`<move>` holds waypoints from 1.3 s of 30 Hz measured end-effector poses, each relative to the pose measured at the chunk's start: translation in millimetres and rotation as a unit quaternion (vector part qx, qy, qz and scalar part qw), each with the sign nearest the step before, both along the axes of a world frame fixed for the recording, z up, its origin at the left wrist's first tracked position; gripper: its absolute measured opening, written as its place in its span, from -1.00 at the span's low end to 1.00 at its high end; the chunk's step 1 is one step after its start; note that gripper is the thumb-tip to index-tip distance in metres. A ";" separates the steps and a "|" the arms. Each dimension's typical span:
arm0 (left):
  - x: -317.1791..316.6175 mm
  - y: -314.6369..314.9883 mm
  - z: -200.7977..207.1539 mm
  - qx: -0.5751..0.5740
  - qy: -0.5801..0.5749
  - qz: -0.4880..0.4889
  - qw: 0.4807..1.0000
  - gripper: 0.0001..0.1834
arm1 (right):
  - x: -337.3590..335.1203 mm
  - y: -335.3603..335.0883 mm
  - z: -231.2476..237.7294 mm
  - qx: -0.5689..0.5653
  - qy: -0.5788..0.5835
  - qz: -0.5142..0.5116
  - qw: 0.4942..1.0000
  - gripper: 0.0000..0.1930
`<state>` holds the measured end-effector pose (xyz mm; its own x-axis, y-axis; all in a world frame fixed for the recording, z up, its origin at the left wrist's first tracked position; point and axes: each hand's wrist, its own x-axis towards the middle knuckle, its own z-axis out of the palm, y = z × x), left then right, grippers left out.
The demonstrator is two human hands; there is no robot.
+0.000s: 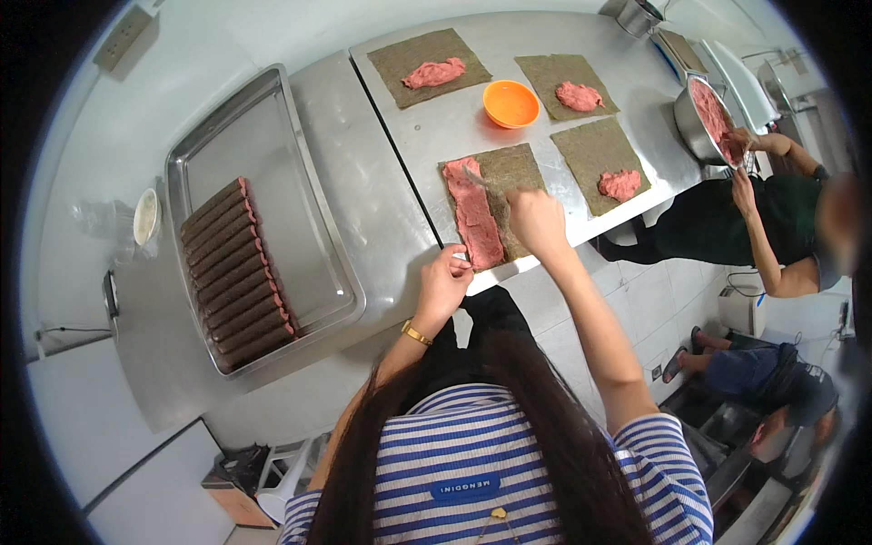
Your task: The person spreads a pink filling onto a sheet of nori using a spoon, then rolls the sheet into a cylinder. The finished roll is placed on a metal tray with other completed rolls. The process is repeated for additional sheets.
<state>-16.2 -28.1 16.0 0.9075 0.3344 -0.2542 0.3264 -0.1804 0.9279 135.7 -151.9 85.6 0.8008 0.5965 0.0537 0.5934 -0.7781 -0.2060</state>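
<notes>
A dark seaweed sheet [514, 173] lies at the near edge of the steel table [436, 127], with a strip of pink meat paste [476, 216] spread along its left side. My left hand [443, 282] presses fingertips on the sheet's near left corner. My right hand [536, 221] holds a small knife [480, 179] whose blade rests on the paste. Three more seaweed sheets [430, 64], [565, 85], [601, 162] lie farther back, each with a lump of paste.
An orange bowl [510, 103] stands among the sheets. On the left a steel tray [263, 218] holds a row of several dark rolls [236, 272]. At the right another person's hands [740, 150] reach into a steel bowl of paste [704, 118].
</notes>
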 end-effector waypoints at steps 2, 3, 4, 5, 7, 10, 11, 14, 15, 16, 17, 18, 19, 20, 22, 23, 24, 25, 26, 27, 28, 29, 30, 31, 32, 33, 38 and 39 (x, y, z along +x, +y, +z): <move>-0.8 -0.2 -0.8 0.002 -0.009 -0.001 1.000 -0.62 | 15.0 8.8 -7.8 -0.025 -0.027 0.024 0.999 -0.92; -1.5 -0.1 -1.7 0.001 -0.006 -0.003 1.000 -0.62 | 17.9 12.3 -12.7 -0.043 -0.037 0.040 0.998 -0.91; -1.9 0.0 -2.9 0.000 -0.003 -0.004 1.000 -0.63 | 17.6 12.7 -16.4 -0.074 -0.038 0.051 0.995 -0.90; -2.0 0.6 -4.6 -0.003 -0.005 -0.003 1.000 -0.63 | 12.1 9.6 -19.1 -0.066 -0.049 0.070 0.994 -0.90; -3.6 1.0 -8.5 -0.042 -0.011 -0.003 0.999 -0.63 | -9.5 0.9 -21.5 -0.083 -0.051 0.103 0.990 -0.89; -0.9 2.7 -15.7 -0.097 -0.021 0.000 0.995 -0.62 | -40.5 -19.0 -12.3 -0.088 -0.027 0.103 0.990 -0.89; -2.5 3.3 -16.6 -0.116 -0.020 0.000 0.993 -0.61 | -51.6 -25.1 -6.7 -0.097 -0.008 0.102 0.990 -0.88; -5.3 4.2 -17.7 -0.160 -0.010 0.003 0.987 -0.61 | -63.0 -45.0 14.9 -0.128 0.062 0.113 0.983 -0.84; -6.1 5.4 -17.6 -0.169 -0.010 -0.002 0.985 -0.62 | -60.6 -54.0 23.5 -0.140 0.094 0.128 0.977 -0.82; -7.2 7.2 -17.1 -0.183 -0.014 -0.005 0.983 -0.62 | -58.8 -59.1 29.5 -0.152 0.124 0.145 0.970 -0.80; -8.1 9.4 -16.5 -0.196 -0.022 -0.007 0.980 -0.63 | -55.3 -59.8 31.9 -0.135 0.118 0.116 0.977 -0.79; -7.9 11.4 -15.9 -0.198 -0.017 -0.008 0.980 -0.63 | -48.8 -59.5 32.5 -0.119 0.110 0.089 0.983 -0.77; -7.2 13.5 -15.3 -0.200 -0.018 -0.009 0.980 -0.63 | -42.9 -58.5 31.3 -0.092 0.091 0.070 0.989 -0.76; -6.6 15.0 -14.1 -0.202 0.001 -0.001 0.979 -0.64 | -38.2 -55.0 27.6 -0.098 0.082 0.052 0.990 -0.76; -7.6 16.5 -10.4 -0.207 -0.016 0.003 0.978 -0.64 | -32.7 -42.0 15.1 -0.082 0.040 0.035 0.995 -0.78; -7.4 16.1 -8.7 -0.211 -0.018 0.014 0.977 -0.65 | -34.1 -35.3 8.5 -0.110 0.026 0.031 0.993 -0.80; -6.6 15.8 -7.1 -0.218 -0.021 0.031 0.975 -0.66 | -39.1 -35.1 4.9 -0.081 -0.001 0.052 0.995 -0.86; -6.4 15.7 -5.7 -0.216 -0.020 0.029 0.976 -0.66 | -48.6 -35.6 2.3 -0.061 -0.017 0.067 0.996 -0.89; -6.6 15.6 -4.7 -0.217 -0.020 0.032 0.975 -0.66 | -58.2 -36.4 1.0 -0.052 -0.023 0.077 0.995 -0.89; -7.1 15.3 -4.1 -0.221 -0.024 0.037 0.974 -0.66 | -65.7 -42.4 2.9 -0.058 0.020 0.070 0.996 -0.88; -7.5 15.5 -4.0 -0.202 -0.025 0.025 0.979 -0.65 | -72.3 -51.6 6.8 -0.050 0.062 0.065 0.995 -0.87; -7.3 16.2 -4.2 -0.184 -0.032 0.014 0.982 -0.64 | -77.8 -62.3 12.1 -0.048 0.105 0.057 0.992 -0.86; -7.4 16.5 -4.4 -0.162 -0.028 0.005 0.986 -0.63 | -81.7 -69.6 15.8 -0.033 0.143 0.052 0.988 -0.84; -7.6 16.0 -4.8 -0.173 -0.033 0.002 0.984 -0.62 | -84.0 -73.5 17.3 -0.021 0.154 0.006 0.988 -0.81; -7.2 14.7 -5.2 -0.180 -0.028 0.001 0.983 -0.62 | -85.7 -76.9 18.1 0.003 0.159 -0.038 0.987 -0.78; -6.4 13.2 -5.6 -0.187 -0.025 0.000 0.982 -0.61 | -86.7 -79.4 18.1 0.027 0.163 -0.081 0.983 -0.74; 0.4 9.2 -10.4 -0.151 0.012 -0.023 0.988 -0.57 | -76.9 -64.0 2.2 0.064 0.112 -0.128 0.983 -0.82; 1.6 8.8 -11.9 -0.135 0.024 -0.026 0.990 -0.57 | -72.9 -60.1 -0.4 0.052 0.102 -0.126 0.985 -0.82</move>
